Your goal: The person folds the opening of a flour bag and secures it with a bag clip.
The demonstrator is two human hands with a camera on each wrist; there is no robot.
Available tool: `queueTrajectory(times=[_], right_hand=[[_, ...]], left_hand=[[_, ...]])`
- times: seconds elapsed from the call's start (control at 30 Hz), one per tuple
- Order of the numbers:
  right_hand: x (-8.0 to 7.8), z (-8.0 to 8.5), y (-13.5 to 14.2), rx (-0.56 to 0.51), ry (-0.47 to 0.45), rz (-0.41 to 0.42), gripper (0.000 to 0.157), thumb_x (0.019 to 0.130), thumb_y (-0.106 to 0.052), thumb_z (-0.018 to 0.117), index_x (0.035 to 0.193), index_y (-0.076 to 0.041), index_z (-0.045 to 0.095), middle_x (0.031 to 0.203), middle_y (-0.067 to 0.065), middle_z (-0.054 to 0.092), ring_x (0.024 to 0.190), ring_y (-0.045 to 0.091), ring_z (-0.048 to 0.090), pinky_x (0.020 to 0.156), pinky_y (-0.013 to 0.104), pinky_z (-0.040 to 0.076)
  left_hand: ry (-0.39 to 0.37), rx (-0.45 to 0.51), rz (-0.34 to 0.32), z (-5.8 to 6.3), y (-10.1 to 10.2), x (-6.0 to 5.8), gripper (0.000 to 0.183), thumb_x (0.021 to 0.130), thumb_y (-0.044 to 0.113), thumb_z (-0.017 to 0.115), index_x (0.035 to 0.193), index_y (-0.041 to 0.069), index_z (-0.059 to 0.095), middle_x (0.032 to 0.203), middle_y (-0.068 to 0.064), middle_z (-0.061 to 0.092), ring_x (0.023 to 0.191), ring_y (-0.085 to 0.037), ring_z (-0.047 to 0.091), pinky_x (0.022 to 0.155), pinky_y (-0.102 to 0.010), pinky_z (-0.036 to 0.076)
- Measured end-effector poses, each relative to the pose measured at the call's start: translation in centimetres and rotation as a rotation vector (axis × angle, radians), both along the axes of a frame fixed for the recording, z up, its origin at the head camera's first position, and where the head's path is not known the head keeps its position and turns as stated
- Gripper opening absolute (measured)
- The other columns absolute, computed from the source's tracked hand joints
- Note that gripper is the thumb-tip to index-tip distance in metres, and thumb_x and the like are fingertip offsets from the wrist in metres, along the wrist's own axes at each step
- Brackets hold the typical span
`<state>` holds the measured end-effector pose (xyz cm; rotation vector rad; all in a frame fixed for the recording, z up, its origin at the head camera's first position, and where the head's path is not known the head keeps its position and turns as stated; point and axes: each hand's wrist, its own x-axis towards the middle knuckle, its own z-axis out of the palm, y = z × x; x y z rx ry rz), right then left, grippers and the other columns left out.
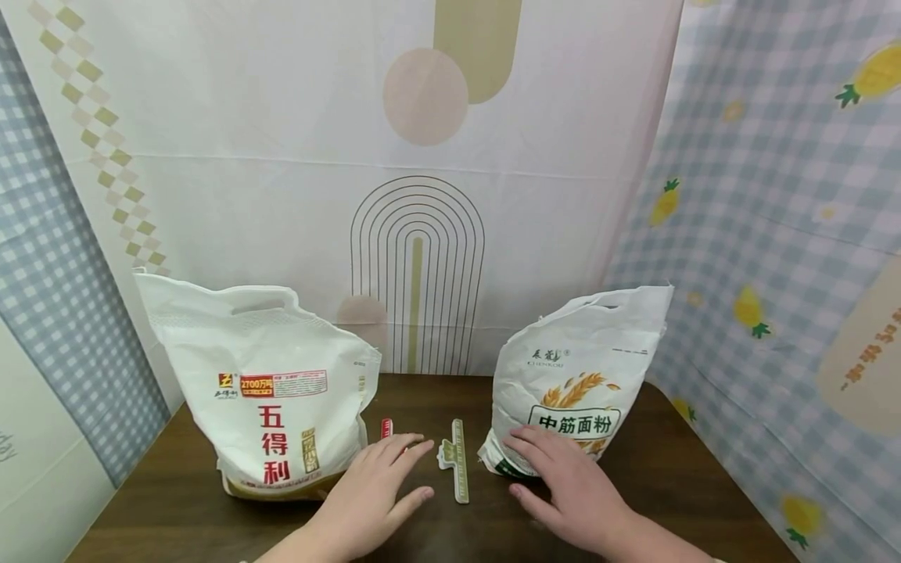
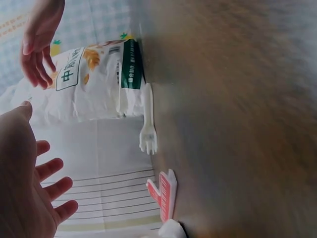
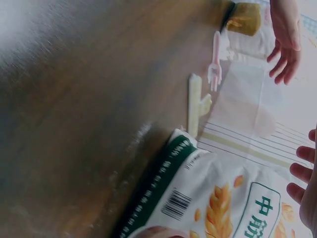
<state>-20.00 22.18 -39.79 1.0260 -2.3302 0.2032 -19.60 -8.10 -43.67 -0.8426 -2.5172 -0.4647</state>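
My left hand (image 1: pixel 376 496) hovers over the table with fingers extended and thumb apart, beside a large white flour bag (image 1: pixel 274 391) with red lettering. In the head view it partly covers a red sealing clip (image 1: pixel 386 427), which shows more fully in the left wrist view as a red clip with white edges (image 2: pixel 167 198). A green sealing clip (image 1: pixel 459 461) lies on the table between the hands. My right hand (image 1: pixel 570 485), fingers spread, overlaps the lower front of the smaller white flour bag (image 1: pixel 584 360). Neither hand holds anything. Both bags stand upright.
The dark brown wooden table (image 1: pixel 676 500) carries both bags and clips. A patterned white cloth (image 1: pixel 281 195) hangs behind it. Checked cloth with pineapples (image 1: pixel 774 234) hangs along the right side, and blue checked cloth (image 1: pixel 63 234) along the left.
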Motion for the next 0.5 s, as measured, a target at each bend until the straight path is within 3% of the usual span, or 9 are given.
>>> queueTrajectory(times=[0.17,0.5], right_hand=[[-0.5,1.1,0.2,-0.019,0.013,0.006,0.05,0.082,-0.038,0.065,0.127,-0.021,0.054,0.125,-0.003,0.055,0.117,0.016,0.049,0.098,0.034,0.034],[-1.6,4.2,1.0,-0.052,-0.001,-0.077,0.043,0.084,-0.036,0.063,0.121,-0.015,0.059,0.121,-0.001,0.057,0.114,0.018,0.051,0.096,0.041,0.038]], left_hand=[[-0.066,0.032,0.026,0.3,0.9,-0.6,0.057,0.091,0.06,0.036,0.139,0.029,0.038,0.134,0.006,0.044,0.125,-0.016,0.041,0.101,-0.044,0.034],[-0.12,0.126,0.066,1.4,3.1,-1.5,0.056,0.091,0.061,0.033,0.137,0.03,0.04,0.135,0.008,0.044,0.126,-0.013,0.039,0.103,-0.041,0.034]])
